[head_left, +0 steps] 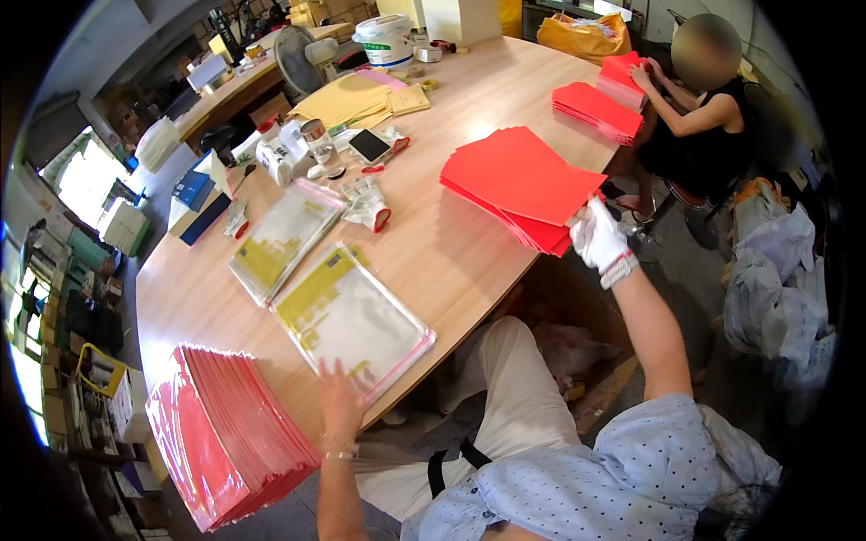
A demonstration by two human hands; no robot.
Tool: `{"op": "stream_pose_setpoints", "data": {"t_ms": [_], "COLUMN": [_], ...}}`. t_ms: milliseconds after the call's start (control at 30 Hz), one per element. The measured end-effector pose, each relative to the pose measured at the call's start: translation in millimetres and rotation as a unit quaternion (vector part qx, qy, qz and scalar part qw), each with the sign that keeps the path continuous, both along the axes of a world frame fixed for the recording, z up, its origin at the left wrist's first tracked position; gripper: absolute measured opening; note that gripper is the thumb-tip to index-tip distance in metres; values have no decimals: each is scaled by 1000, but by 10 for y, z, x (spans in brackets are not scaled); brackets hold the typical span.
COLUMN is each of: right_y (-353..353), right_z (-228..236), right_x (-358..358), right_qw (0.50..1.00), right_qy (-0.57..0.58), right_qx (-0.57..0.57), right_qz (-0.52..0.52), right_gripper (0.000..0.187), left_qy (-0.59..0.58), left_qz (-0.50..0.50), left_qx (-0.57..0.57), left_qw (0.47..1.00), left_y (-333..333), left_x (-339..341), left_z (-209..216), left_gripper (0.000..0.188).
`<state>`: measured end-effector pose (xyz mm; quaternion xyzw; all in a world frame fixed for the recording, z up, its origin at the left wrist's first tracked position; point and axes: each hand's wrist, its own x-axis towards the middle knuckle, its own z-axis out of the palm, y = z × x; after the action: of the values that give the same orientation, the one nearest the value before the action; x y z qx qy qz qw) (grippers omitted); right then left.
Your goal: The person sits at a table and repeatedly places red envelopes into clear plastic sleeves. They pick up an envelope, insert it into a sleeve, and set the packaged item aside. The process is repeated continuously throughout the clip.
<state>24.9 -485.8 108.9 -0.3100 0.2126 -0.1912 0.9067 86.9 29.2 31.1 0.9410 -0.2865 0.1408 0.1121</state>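
Note:
My left hand (341, 401), bare with a bracelet at the wrist, has its fingers spread at the near corner of a stack of clear plastic sleeves (361, 316) with yellow print. My right hand (599, 236) wears a white glove and is closed on the corner of a flat red sheet (519, 176), the top one of a fanned pile at the table's right edge. Just left of my left hand stands a tall stack of red sheets in clear sleeves (225, 433). A second stack of clear sleeves (287, 236) lies farther back.
On the table (478, 298) are work gloves (365, 203), a phone (370, 146), a glass jar (320, 144), yellow envelopes (347, 101), a white bucket (383, 41) and a fan (298, 59). At far right a seated person (699, 108) handles more red sheets (597, 110). Plastic bags (780, 279) sit right.

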Motion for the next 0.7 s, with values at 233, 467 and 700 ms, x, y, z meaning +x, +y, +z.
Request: {"op": "stream_pose_setpoints", "data": {"t_ms": [233, 467, 700], "right_y": [29, 1105, 1963], "right_z": [241, -173, -448], "right_x": [-184, -1337, -1475], "right_qw": [960, 866, 959], "right_qy": [98, 81, 99], "right_qx": [-264, -413, -5], "right_qz": [1, 271, 264], "right_gripper": [7, 33, 34], "left_qy": [34, 78, -65], "left_qz": [30, 48, 92], "left_qx": [105, -32, -141], "left_qw": [993, 995, 984], "left_y": [-150, 24, 142], "left_x": [319, 507, 327], "left_z": [-156, -257, -362], "left_gripper": [10, 14, 18]}}
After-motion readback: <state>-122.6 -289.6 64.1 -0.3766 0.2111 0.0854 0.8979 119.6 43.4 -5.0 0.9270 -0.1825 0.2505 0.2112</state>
